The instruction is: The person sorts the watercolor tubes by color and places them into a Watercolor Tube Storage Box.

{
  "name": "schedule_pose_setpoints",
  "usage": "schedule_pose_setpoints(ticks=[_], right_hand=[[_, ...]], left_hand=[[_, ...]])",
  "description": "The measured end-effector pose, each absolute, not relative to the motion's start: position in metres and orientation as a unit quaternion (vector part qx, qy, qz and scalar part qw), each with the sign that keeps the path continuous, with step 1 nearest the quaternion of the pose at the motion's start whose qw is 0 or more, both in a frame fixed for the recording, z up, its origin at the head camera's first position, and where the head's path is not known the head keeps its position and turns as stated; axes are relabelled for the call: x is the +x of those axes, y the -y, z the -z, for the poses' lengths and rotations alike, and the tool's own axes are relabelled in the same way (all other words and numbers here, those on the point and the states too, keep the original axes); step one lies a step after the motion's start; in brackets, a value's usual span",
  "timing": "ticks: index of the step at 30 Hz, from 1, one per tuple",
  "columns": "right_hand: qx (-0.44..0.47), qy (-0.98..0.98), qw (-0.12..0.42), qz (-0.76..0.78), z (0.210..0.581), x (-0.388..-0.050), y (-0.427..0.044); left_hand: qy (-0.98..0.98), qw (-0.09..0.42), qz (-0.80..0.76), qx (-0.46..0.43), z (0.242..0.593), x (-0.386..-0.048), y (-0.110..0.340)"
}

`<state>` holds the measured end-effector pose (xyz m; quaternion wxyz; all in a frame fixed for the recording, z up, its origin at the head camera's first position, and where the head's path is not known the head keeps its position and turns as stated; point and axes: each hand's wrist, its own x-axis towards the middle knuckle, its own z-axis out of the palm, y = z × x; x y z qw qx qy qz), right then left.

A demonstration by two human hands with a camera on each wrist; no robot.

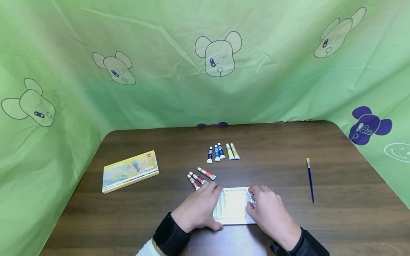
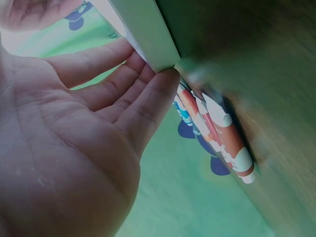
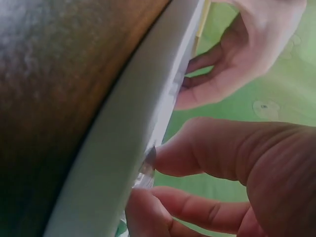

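The thumb and index finger of the right hand point(image 1: 272, 213) pinch a small tube point(image 1: 253, 200), which lies between their tips just above the right side of a white tray point(image 1: 235, 204). The fingers cover most of it, so its colour cannot be told. The right wrist view shows those fingertips close against the tray's edge.

The left hand point(image 1: 200, 206) spans the tray's left side: its thumb is at the near left corner, well apart from its fingers, which reach the far left corner. In the left wrist view these fingers are nearly straight and lie together, their tips against the tray's edge. The tray sits flat on the brown table point(image 1: 272, 163), between the two hands.

Just beyond the left fingers lie three red-toned tubes point(image 1: 206, 173), slanting side by side, their white caps pointing away to the left. Farther out, past the tray, three blue tubes point(image 1: 216, 153) lie next to two yellow tubes point(image 1: 229, 152), all with caps toward the far edge.

Well apart on the left is a yellow box point(image 1: 130, 171), set at an angle. Well apart on the right lies a paintbrush point(image 1: 310, 181), bristles pointing away. A green cloth point(image 1: 166, 103) hangs behind the table.
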<state>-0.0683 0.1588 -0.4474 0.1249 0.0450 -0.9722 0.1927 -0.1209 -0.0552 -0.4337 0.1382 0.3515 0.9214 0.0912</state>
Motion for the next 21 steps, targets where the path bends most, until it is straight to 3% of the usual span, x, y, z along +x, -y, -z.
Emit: schedule_pose_setpoints(ticks=[6,16,21], right_hand=[[0.059,0.976,0.123,-0.171,0.4468,-0.0688,-0.1572],[0.086,0.983,0.044,-0.157,0.4408,-0.0699,-0.1600],[0.086,0.984,0.033,-0.150,0.4404,-0.0694,-0.1597]], left_hand=[[-0.922,0.132,-0.088,0.354,0.4343,-0.1217,0.0548],[-0.923,0.138,-0.082,0.351,0.4341,-0.1220,0.0548],[-0.923,0.132,-0.078,0.352,0.4357,-0.1213,0.0544]])
